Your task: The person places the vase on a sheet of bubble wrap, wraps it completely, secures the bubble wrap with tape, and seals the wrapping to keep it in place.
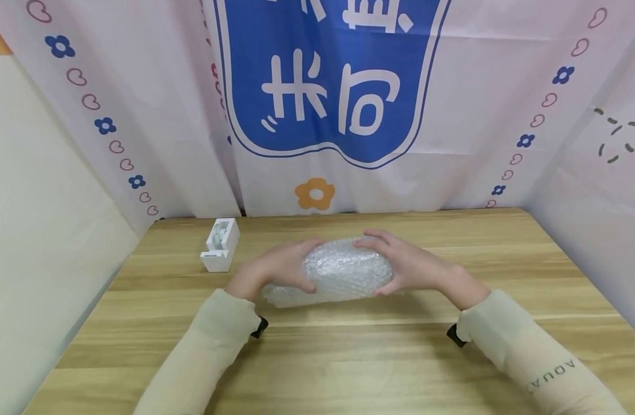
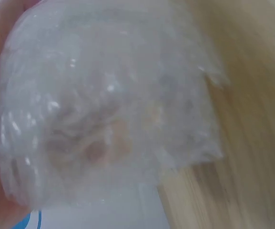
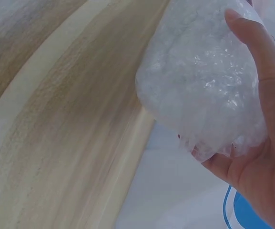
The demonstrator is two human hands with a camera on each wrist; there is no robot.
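Between my two hands is a bundle of clear bubble wrap (image 1: 348,268), held over the middle of the table. My left hand (image 1: 286,266) grips its left end, thumb on the near side. The right hand (image 1: 408,262) holds the other end, its fingers spread over the far top and the thumb underneath at the near side. In the left wrist view the bubble wrap (image 2: 108,95) fills most of the picture, with a ragged loose edge to the right. In the right wrist view, the bubble wrap (image 3: 204,81) bulges roundly within the curled fingers and thumb. What lies inside it is hidden.
A white tape dispenser (image 1: 221,245) stands at the back left of the wooden table (image 1: 327,369), a short way from my left hand. Behind the table's far edge hangs a white curtain (image 1: 468,127) with a blue printed emblem.
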